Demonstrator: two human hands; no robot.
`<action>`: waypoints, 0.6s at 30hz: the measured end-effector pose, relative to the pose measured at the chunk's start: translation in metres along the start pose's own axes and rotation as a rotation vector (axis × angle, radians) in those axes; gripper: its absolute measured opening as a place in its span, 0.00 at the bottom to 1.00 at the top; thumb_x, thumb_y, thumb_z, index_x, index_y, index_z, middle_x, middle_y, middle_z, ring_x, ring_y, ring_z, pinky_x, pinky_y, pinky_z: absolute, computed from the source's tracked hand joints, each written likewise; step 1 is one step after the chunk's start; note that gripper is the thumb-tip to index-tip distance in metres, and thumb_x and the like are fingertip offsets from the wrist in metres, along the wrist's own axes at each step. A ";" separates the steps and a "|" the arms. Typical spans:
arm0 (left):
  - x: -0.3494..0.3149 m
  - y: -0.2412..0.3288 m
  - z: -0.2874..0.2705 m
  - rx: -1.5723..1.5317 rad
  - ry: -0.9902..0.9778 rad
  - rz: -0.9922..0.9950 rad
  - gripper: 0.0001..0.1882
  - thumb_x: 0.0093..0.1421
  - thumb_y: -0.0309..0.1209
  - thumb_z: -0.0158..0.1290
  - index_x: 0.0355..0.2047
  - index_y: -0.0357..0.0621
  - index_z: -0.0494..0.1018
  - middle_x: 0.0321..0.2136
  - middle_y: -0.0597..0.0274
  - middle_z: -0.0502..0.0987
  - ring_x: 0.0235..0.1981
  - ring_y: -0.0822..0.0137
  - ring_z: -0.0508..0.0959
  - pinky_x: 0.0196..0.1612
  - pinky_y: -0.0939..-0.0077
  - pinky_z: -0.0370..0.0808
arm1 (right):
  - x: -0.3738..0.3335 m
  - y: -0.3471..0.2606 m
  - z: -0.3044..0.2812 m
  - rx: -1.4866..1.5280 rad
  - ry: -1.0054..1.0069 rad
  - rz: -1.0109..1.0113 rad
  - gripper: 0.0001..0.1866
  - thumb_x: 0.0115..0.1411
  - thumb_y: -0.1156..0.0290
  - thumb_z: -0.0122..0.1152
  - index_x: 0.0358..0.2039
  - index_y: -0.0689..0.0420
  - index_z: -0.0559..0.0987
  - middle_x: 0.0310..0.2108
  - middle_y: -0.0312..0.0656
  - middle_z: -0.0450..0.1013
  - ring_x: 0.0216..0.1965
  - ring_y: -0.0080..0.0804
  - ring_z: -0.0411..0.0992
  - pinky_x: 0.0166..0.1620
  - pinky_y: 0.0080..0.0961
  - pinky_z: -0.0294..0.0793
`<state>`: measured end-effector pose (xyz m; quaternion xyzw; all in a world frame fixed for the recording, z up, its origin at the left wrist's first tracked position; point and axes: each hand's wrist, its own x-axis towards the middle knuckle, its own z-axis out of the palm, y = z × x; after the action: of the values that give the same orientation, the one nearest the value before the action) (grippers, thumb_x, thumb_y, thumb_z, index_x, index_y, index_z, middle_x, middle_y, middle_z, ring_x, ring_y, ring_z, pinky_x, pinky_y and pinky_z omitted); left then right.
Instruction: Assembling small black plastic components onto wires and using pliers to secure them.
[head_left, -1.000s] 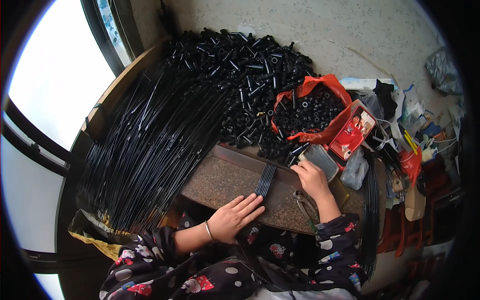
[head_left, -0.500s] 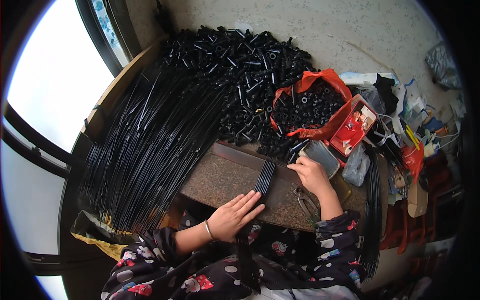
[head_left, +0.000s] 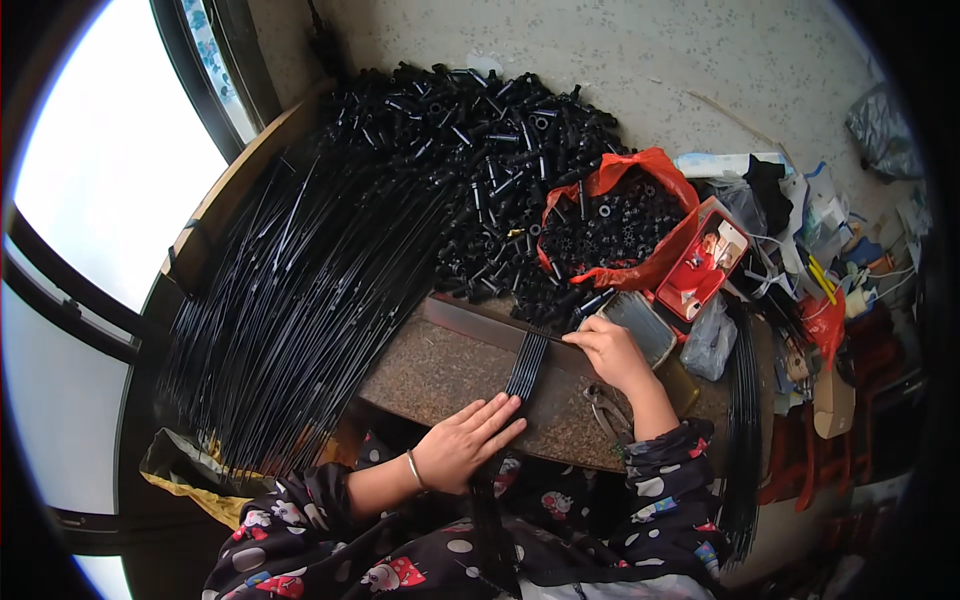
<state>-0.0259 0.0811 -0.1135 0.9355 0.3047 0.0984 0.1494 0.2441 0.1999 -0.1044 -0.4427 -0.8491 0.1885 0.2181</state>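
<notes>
A row of thin black rods [head_left: 527,365] lies side by side on the speckled table, their far ends against a long dark metal bar [head_left: 475,320]. My left hand [head_left: 462,440] rests flat over the rods at the table's near edge, fingers stretched out. Below that hand the rods run on down over my lap. At the bar, just right of the rod ends, my right hand [head_left: 615,352] is closed in a pinch. What its fingertips hold is too small to make out. A pair of pliers [head_left: 607,408] lies on the table under my right wrist.
Long black rods [head_left: 300,310] spread across the left, beside a heap of black tubular parts [head_left: 480,120]. A red plastic bag [head_left: 670,165] of small black parts stands near a clear box [head_left: 640,325] and a red-framed phone [head_left: 705,265]. More rods [head_left: 743,430] hang at the right edge.
My right hand has shifted slightly left along the bar, toward the rod ends, still pinched. The left hand stays flat on the rods. The whole view has moved a little.
</notes>
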 end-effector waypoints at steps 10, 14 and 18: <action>0.000 0.002 -0.003 0.036 -0.026 0.010 0.44 0.43 0.38 0.50 0.61 0.39 0.50 0.63 0.44 0.47 0.64 0.51 0.50 0.63 0.63 0.50 | 0.014 -0.024 0.022 0.016 0.117 0.079 0.12 0.50 0.78 0.55 0.36 0.57 0.79 0.28 0.38 0.72 0.27 0.33 0.70 0.30 0.24 0.68; -0.001 0.002 0.001 0.053 -0.002 0.009 0.45 0.42 0.38 0.52 0.61 0.39 0.50 0.63 0.45 0.47 0.64 0.51 0.50 0.63 0.63 0.51 | 0.017 -0.034 0.018 0.078 0.176 0.285 0.12 0.48 0.76 0.59 0.37 0.59 0.78 0.24 0.37 0.72 0.23 0.33 0.69 0.28 0.28 0.68; -0.004 0.003 0.006 0.109 0.026 0.001 0.50 0.37 0.39 0.57 0.62 0.40 0.50 0.64 0.46 0.46 0.64 0.53 0.50 0.63 0.65 0.52 | -0.007 0.014 -0.021 -0.288 0.427 0.246 0.08 0.48 0.73 0.61 0.31 0.59 0.79 0.24 0.38 0.70 0.23 0.37 0.68 0.29 0.28 0.69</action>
<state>-0.0258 0.0756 -0.1181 0.9410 0.3112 0.0940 0.0942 0.2685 0.2049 -0.0955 -0.5986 -0.7418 -0.0065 0.3024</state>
